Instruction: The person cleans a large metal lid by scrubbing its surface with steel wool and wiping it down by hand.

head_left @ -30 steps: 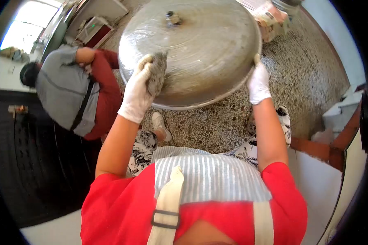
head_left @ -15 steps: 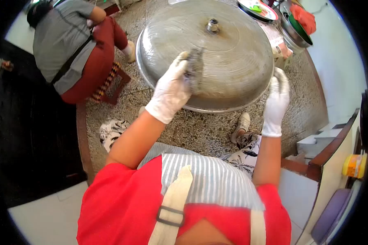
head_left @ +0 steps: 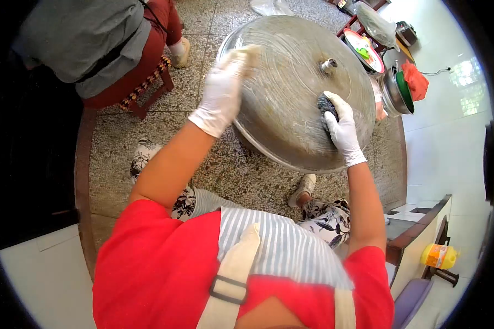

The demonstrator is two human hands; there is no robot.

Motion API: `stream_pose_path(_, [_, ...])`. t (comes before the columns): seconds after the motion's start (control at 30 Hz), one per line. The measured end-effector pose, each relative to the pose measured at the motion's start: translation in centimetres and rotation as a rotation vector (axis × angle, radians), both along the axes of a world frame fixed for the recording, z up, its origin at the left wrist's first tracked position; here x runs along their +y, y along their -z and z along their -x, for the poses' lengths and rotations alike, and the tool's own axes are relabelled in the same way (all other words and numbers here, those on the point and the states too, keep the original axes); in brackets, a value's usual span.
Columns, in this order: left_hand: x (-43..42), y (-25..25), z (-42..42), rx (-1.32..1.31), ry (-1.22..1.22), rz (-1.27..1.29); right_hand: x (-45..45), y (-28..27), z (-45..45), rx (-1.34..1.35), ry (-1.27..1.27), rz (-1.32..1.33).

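A large round metal lid with a small knob lies in front of me, knob side up, its surface wet and streaked with suds. My right hand, in a white glove, is closed on a dark scouring pad and presses it to the lid, just below the knob. Over the lid's left edge is my left hand, also gloved. Its fingers are smeared by motion, so whether they touch the rim cannot be told. What supports the lid is hidden beneath it.
Another person sits on a low stool at left. Beyond the lid, at right, stand a red-rimmed tray and stacked basins with a red bag. A yellow bottle is by the right wall.
The scouring pad has gone from my left hand to my right. My right hand has moved from the rim onto the lid; my left has moved up and left. The view has shifted.
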State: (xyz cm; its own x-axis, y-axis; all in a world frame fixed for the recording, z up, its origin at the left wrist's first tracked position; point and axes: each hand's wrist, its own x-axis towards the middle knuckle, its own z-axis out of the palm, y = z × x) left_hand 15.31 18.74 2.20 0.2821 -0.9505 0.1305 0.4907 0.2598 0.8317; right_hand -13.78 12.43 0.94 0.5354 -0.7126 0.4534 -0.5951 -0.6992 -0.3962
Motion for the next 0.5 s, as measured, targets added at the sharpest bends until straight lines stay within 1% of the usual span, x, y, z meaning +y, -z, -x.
stream_pose_path(0.07, [-1.4,4.0,-4.0,0.083,-0.226,-0.133,-0.1,0.4,-0.1,-0.009,-0.008,-0.032])
stream_pose_path(0.1, [-2.1,6.2,-5.3,0.099,-0.235,-0.128,0.0,0.4,-0.4,0.074,0.032,0.041])
stream_pose_path(0.13, [-2.7,8.6,-6.2,0.158,-0.236,-0.288,0.2,0.4,-0.5,0.158,0.075,0.112])
stream_pose_path(0.17, [-3.1,9.6,-6.5,0.217,-0.230,-0.445,0.1,0.5,-0.6,0.170,0.073,0.101])
stream_pose_path(0.2, [-3.5,10.8,-6.4,0.238,-0.227,-0.444,0.0,0.7,-0.6,0.190,0.070,0.105])
stream_pose_path(0.27, [-3.9,11.9,-5.6,0.402,-0.015,-0.457,-0.4,0.7,-0.4,0.139,0.040,0.057])
stream_pose_path(0.3, [-4.4,12.3,-4.9,0.571,0.044,-0.258,-0.5,0.5,-0.4,0.177,0.054,0.064])
stream_pose_path(0.33, [-4.5,12.0,-4.5,0.595,0.043,-0.261,-0.4,0.3,-0.5,0.201,0.050,0.061])
stream_pose_path(0.4, [-4.4,10.4,-4.6,0.754,0.089,-0.342,-0.2,0.0,-0.9,0.126,0.044,-0.026])
stream_pose_path(0.43, [-4.9,11.5,-4.6,0.818,0.131,-0.337,-0.3,0.0,-1.3,0.112,0.080,-0.058])
stream_pose_path(0.47, [-4.7,10.8,-4.7,0.829,0.129,-0.334,0.1,-0.4,-2.5,0.122,0.076,-0.057])
stream_pose_path(0.5, [-4.5,10.0,-4.5,0.861,0.098,-0.381,0.7,-0.9,-4.3,0.126,-0.004,-0.096])
